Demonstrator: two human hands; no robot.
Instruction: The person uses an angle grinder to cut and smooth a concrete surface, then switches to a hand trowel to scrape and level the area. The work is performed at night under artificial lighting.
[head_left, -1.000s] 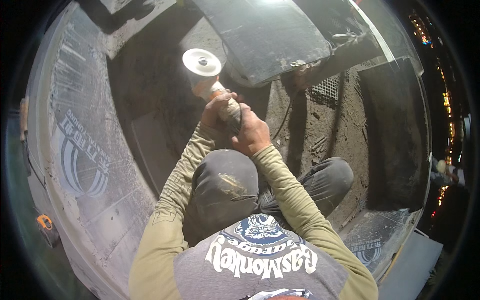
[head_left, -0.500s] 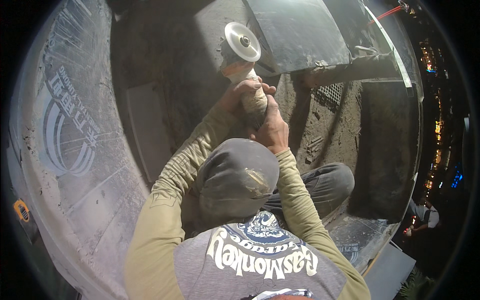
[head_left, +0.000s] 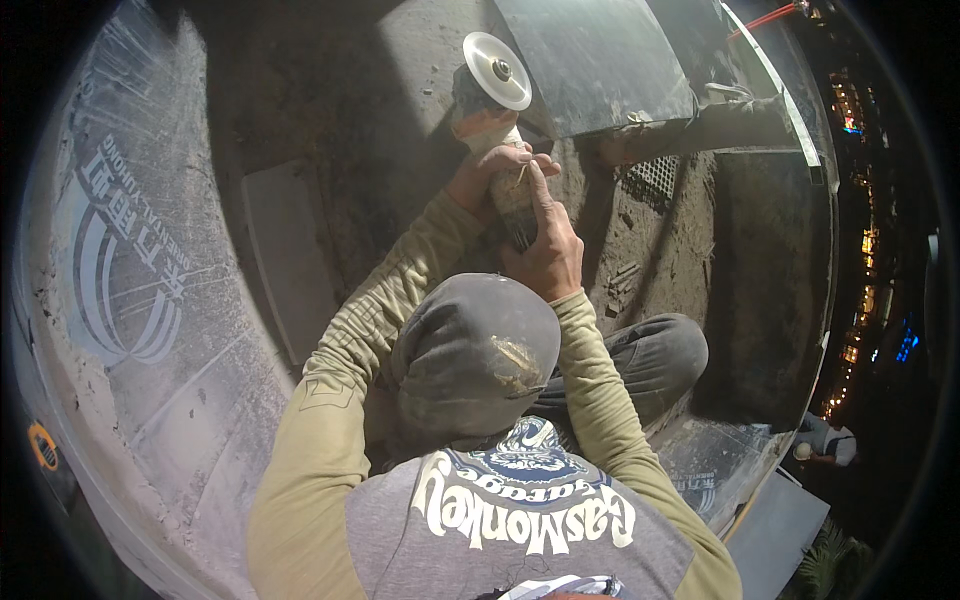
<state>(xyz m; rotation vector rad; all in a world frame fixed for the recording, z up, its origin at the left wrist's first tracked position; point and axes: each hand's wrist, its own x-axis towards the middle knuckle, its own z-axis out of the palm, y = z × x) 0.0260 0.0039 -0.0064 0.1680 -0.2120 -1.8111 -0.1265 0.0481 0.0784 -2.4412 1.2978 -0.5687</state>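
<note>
I hold an angle grinder (head_left: 512, 210) upright in front of me, its pale cutting disc (head_left: 497, 70) at the top beside a large grey slab (head_left: 595, 60). My left hand (head_left: 480, 180) is closed around the taped body just below the orange-marked head. My right hand (head_left: 550, 250) grips lower down, with a finger stretched up along the body toward my left hand's fingertips. The grinder rests low over my raised grey knee.
A dusty grey board wall (head_left: 130, 300) curves along the left, with an orange tape measure (head_left: 43, 445) outside it. A pale panel (head_left: 275, 240), rubble and a metal mesh (head_left: 648, 183) lie on the floor. Beyond the right edge are another person (head_left: 830, 445) and distant lights.
Both hands have moved the grinder up and to the right in view. My right index finger now reaches farther up the body, and the disc sits higher beside the slab.
</note>
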